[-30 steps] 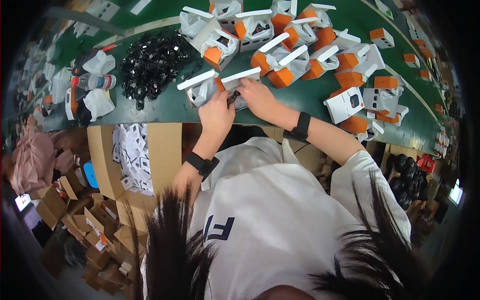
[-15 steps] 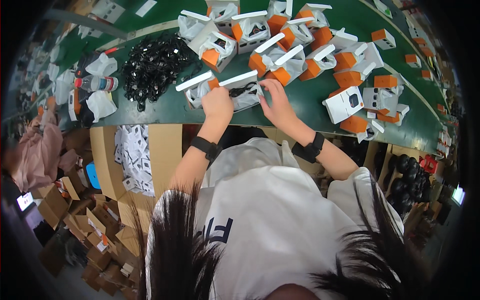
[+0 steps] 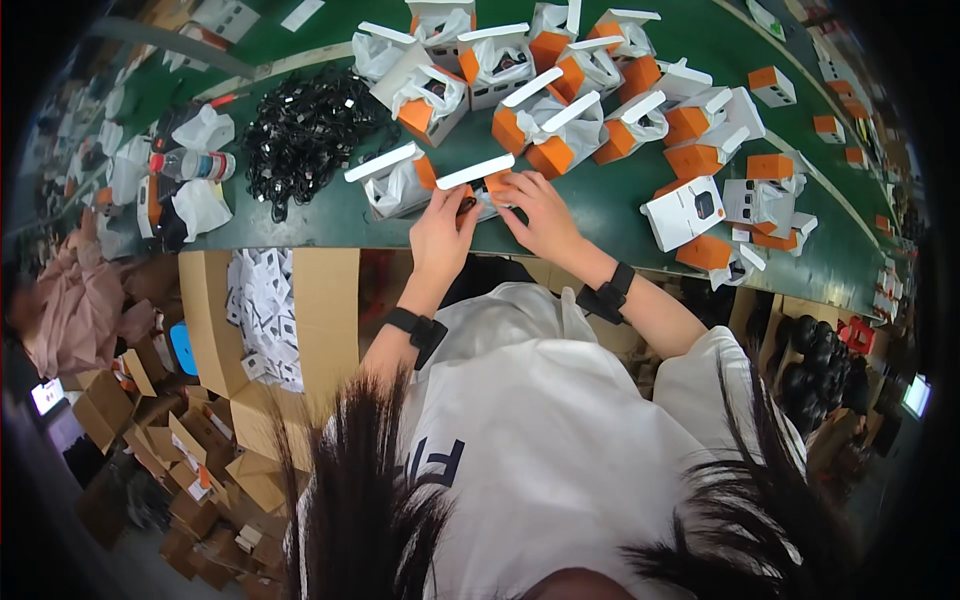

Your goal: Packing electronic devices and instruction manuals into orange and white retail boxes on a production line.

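Between my hands, at the near side of the green table, sits a small white-and-orange box (image 3: 476, 173) with its white lid raised. My left hand (image 3: 440, 234) closes on the box's left end, fingers curled by an orange flap; a dark bit, perhaps of cable, shows beside them. At the other end, my right hand (image 3: 545, 220) has its fingers bent over the second orange flap, thumb lower on the box. The fingers hide most of the inside. Just left stands another open box (image 3: 392, 190) lined with a white plastic bag.
A heap of black cables (image 3: 305, 135) lies on the table (image 3: 330, 228) to the left, beside a plastic bottle (image 3: 192, 166). Many open boxes (image 3: 540, 115) crowd the far side. One closed white box (image 3: 684, 212) lies right. Below the edge, a carton (image 3: 325, 310) holds small white packets (image 3: 264, 310).
My hands have drawn closer together over the box. Its orange end flaps now show bent inward under my fingers, and the black cable inside is mostly covered.
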### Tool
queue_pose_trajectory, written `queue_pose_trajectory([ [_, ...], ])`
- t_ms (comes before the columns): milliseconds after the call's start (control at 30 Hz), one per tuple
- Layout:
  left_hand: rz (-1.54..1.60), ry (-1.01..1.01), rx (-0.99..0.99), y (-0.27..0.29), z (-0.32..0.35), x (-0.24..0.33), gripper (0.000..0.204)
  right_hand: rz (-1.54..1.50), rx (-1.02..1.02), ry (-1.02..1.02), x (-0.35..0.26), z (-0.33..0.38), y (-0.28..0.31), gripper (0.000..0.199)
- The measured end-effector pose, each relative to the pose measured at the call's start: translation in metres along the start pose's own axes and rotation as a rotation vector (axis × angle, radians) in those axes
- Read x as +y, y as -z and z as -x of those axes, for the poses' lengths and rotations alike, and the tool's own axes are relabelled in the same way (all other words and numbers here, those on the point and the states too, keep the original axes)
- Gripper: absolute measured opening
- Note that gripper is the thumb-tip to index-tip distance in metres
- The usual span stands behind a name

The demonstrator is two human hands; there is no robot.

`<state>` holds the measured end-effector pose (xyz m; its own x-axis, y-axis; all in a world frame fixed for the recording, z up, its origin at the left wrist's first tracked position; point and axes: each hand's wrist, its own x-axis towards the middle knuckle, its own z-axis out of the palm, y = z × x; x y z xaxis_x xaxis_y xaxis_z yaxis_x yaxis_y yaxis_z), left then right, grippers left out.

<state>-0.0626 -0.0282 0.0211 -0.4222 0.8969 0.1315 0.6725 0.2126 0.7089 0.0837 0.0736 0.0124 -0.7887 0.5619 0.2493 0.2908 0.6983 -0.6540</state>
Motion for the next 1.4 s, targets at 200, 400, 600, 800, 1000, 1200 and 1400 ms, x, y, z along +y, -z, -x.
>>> queue_pose_trajectory([
  [200, -0.125, 0.091, -0.052, -0.007, -0.006, -0.011, 0.025, -0.107, -0.018, -0.008, 0.011, -0.001, -0.002, 0.023],
  [400, 0.149, 0.205, 0.252, -0.025, 0.000, -0.013, 0.037, -0.681, 0.270, -0.277, 0.000, -0.022, 0.000, 0.032],
  [600, 0.149, 0.121, 0.296, -0.022, 0.001, -0.013, 0.046, -0.767, -0.002, -0.236, 0.026, -0.015, 0.005, 0.028],
  [800, 0.127, 0.030, 0.095, 0.005, 0.016, -0.008, 0.045, -0.811, -0.195, -0.122, 0.034, -0.012, 0.015, 0.033],
  [1000, 0.108, -0.098, 0.081, 0.017, 0.000, -0.017, 0.026, -0.684, -0.299, -0.082, 0.037, -0.025, 0.025, 0.027],
  [1200, 0.315, 0.090, 0.208, 0.008, -0.016, -0.012, 0.018, -0.382, -0.115, 0.051, 0.038, -0.011, 0.013, 0.023],
  [1400, 0.529, 0.196, 0.205, 0.002, 0.006, -0.009, 0.027, -0.110, -0.092, 0.000, 0.030, 0.000, 0.003, 0.019],
])
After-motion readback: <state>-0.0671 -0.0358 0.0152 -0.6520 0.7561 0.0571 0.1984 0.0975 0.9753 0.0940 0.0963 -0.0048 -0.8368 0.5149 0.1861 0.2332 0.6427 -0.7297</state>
